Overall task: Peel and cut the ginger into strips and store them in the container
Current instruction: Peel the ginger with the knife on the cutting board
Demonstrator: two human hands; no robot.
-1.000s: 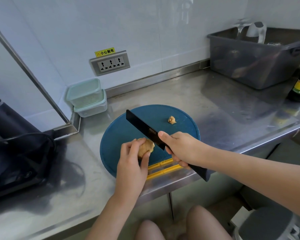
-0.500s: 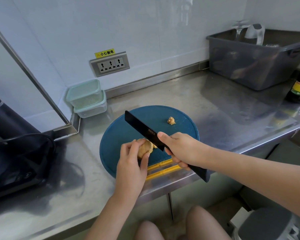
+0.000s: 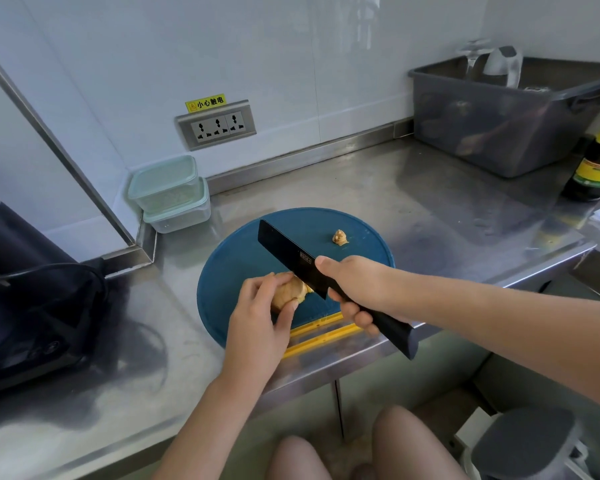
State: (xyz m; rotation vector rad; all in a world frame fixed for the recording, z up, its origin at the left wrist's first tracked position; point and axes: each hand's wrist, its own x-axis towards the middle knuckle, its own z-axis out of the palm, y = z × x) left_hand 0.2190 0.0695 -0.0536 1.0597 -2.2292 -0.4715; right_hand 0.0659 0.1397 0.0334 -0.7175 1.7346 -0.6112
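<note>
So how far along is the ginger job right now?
Early. One small ginger piece lies apart on the cutting board. The left hand holds the main ginger while the right hand grips the knife, blade against it. No strips show yet, and the stacked containers sit lidded by the wall, so slicing and storing remain.

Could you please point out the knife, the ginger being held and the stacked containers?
knife (image 3: 284,252): head view, flat of the black blade.
ginger (image 3: 290,291): head view, its exposed side.
containers (image 3: 163,178): head view, the top lid.
</note>
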